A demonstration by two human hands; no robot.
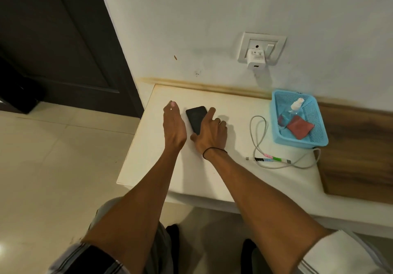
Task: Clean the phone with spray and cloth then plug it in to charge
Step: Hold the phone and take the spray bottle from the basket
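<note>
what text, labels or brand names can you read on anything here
None can be read.
Charger in the wall socket: small print on its face, too blurred to read.
Phone, spray bottle, blue basket, red cloth: no visible lettering.

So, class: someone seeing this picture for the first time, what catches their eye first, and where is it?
Probably the two bare hands at the table's left end: the right hand rests on a dark phone, the left hand open beside it. Next, the bright blue basket at the right, holding a spray bottle and red cloth, with a white charger plugged in on the wall above.
</note>
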